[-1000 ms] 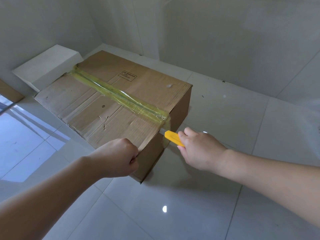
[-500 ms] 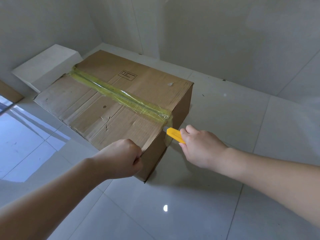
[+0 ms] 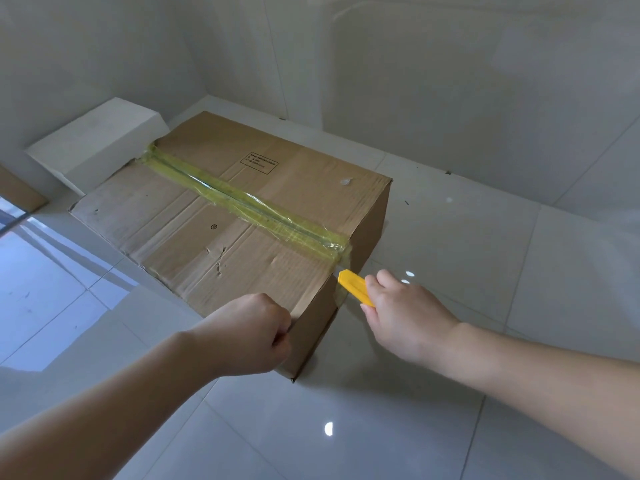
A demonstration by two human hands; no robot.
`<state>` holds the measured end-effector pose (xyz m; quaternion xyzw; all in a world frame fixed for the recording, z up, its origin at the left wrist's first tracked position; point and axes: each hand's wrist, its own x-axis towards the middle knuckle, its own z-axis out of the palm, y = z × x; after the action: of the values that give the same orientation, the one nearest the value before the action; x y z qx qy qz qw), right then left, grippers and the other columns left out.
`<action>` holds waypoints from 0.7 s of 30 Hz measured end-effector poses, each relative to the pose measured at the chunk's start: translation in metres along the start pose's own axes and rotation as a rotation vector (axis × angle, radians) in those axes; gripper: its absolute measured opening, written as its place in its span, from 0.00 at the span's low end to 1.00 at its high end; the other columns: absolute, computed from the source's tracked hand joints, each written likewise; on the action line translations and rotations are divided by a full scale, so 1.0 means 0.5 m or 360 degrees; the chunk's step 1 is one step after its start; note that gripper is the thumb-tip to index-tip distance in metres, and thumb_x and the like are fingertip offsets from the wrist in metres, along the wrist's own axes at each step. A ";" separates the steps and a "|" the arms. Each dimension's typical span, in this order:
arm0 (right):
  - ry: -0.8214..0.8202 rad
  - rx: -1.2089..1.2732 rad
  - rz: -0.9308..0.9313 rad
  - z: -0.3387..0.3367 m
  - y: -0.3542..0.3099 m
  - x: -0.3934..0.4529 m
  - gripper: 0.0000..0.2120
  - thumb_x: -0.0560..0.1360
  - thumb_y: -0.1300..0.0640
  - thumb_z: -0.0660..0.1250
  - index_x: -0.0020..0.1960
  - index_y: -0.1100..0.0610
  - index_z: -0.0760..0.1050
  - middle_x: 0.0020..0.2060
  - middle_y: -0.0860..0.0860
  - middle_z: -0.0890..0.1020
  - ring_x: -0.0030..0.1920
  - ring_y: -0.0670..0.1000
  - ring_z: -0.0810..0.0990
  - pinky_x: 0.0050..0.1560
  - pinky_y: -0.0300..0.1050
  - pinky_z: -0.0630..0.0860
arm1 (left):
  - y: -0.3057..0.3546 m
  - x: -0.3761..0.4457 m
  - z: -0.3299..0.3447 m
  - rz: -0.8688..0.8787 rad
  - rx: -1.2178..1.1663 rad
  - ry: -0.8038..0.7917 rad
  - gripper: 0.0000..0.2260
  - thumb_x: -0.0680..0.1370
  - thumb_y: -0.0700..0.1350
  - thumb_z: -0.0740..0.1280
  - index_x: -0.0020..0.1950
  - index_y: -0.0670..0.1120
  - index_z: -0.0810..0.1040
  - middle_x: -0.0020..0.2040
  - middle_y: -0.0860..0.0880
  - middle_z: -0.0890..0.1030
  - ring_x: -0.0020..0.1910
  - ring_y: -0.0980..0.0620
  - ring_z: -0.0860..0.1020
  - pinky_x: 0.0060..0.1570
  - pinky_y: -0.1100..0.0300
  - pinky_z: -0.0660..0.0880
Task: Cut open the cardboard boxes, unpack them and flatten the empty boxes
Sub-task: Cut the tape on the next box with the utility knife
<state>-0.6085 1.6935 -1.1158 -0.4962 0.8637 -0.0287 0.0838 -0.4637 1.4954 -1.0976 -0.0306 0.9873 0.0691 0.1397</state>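
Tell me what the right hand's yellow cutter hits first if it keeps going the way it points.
Most likely the yellow tape at the near top edge of the cardboard box; the yellow cutter in the right hand already points there.

Brown cardboard box (image 3: 221,216) on floor, closed, yellowish tape (image 3: 249,202) sealing top seam.

You see: box (image 3: 214,216), matt creased brown cardboard | tape (image 3: 249,204), glossy yellowish film | cutter (image 3: 355,287), smooth yellow plastic | floor (image 3: 346,427), glossy tile
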 end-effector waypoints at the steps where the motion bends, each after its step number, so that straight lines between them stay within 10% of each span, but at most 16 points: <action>1: 0.0001 0.0007 0.0004 0.003 -0.003 -0.001 0.15 0.81 0.48 0.52 0.62 0.56 0.64 0.52 0.52 0.70 0.45 0.57 0.77 0.36 0.45 0.63 | 0.003 0.004 -0.004 -0.0027 0.0037 0.0012 0.14 0.70 0.52 0.58 0.29 0.45 0.64 0.26 0.50 0.67 0.25 0.53 0.64 0.25 0.63 0.64; 5: 0.0021 0.0116 0.0005 0.002 -0.007 -0.001 0.13 0.80 0.48 0.54 0.58 0.56 0.65 0.50 0.53 0.70 0.46 0.59 0.77 0.36 0.46 0.62 | 0.026 0.072 -0.037 -0.0149 0.0243 0.0124 0.19 0.73 0.62 0.59 0.31 0.49 0.64 0.29 0.53 0.68 0.31 0.51 0.70 0.30 0.61 0.67; 21: 0.0067 0.0027 -0.0041 0.001 0.009 0.008 0.14 0.79 0.52 0.54 0.62 0.56 0.66 0.51 0.53 0.72 0.45 0.60 0.78 0.35 0.47 0.62 | 0.041 0.116 -0.026 -0.0030 0.0267 0.0105 0.12 0.79 0.47 0.53 0.44 0.46 0.75 0.38 0.52 0.73 0.39 0.48 0.74 0.45 0.54 0.74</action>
<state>-0.6140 1.6925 -1.1175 -0.5057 0.8586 -0.0474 0.0694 -0.5245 1.5114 -1.0990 -0.0303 0.9934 -0.0160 0.1097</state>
